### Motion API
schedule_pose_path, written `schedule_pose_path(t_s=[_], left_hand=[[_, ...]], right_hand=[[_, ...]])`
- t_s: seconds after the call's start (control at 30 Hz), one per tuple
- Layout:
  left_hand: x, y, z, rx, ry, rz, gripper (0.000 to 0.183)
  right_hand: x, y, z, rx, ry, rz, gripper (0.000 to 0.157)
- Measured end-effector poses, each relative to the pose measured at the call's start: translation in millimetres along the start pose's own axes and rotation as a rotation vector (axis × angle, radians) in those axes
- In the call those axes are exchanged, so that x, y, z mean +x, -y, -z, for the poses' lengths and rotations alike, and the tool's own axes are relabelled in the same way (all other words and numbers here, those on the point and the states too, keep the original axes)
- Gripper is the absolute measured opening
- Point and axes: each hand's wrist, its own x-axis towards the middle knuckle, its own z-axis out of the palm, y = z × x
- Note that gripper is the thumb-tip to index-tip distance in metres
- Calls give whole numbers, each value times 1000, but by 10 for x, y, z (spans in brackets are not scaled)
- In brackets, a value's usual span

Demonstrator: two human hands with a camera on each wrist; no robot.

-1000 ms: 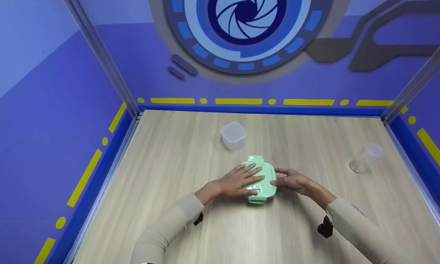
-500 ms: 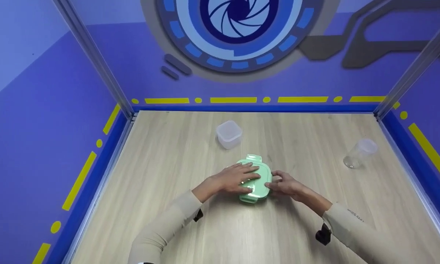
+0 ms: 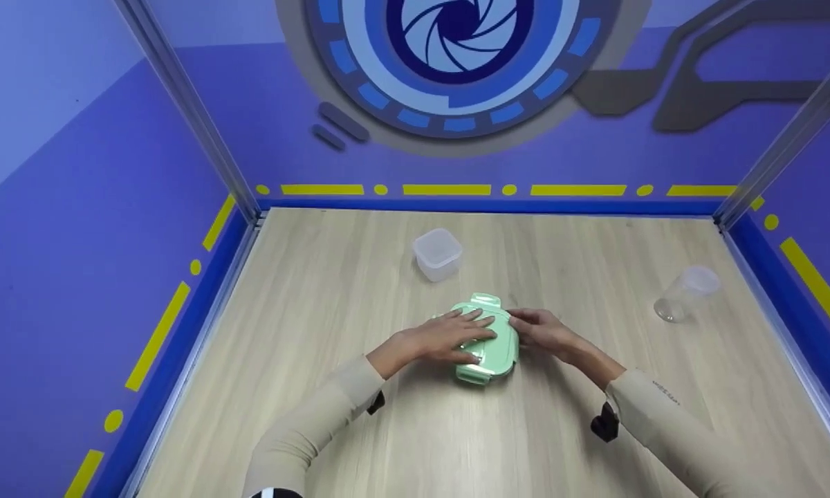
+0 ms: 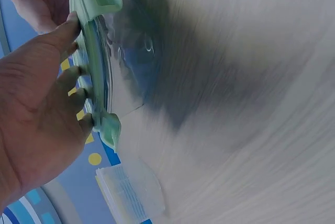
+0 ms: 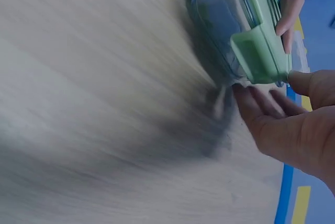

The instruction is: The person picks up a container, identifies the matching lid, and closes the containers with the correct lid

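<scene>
A food container with a mint-green clip lid and a clear glass body stands mid-table. My left hand rests across the top of the lid with its fingers spread. At the far right corner my right hand holds the container, thumb on the lid's edge and fingers lower down by the glass. The far clip flap and the near clip flap stick outward from the lid. In the right wrist view another flap slants beside the glass; whether it is latched I cannot tell.
Behind the container stands a translucent white square tub. A clear cylindrical jar with a whitish top is at the right. Blue printed walls border the wooden tabletop at the back and sides.
My right hand has slid from the middle of the lid's right side to its far corner. The container has turned slightly; my left hand stays on the lid.
</scene>
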Motion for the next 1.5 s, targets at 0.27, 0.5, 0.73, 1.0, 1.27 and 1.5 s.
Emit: schedule_pose_path(t_s=[0.27, 0.5, 0.73, 1.0, 1.27, 1.5], left_hand=[[-11, -76, 14, 154, -14, 64, 61], [-13, -234, 26, 166, -13, 93, 58], [-12, -300, 11, 37, -30, 69, 58], [-36, -273, 1, -3, -50, 50, 61], [-29, -283, -1, 64, -9, 63, 64], [-29, -252, 4, 40, 45, 45, 64]], right_hand=[[23, 122, -31, -199, -35, 82, 40], [-85, 124, -30, -143, -46, -1, 42], [-210, 123, -127, -108, -118, -57, 48], [-359, 89, -262, -64, -176, -37, 51], [-387, 51, -320, -49, -173, -85, 53], [-349, 40, -340, -140, -218, -61, 54]])
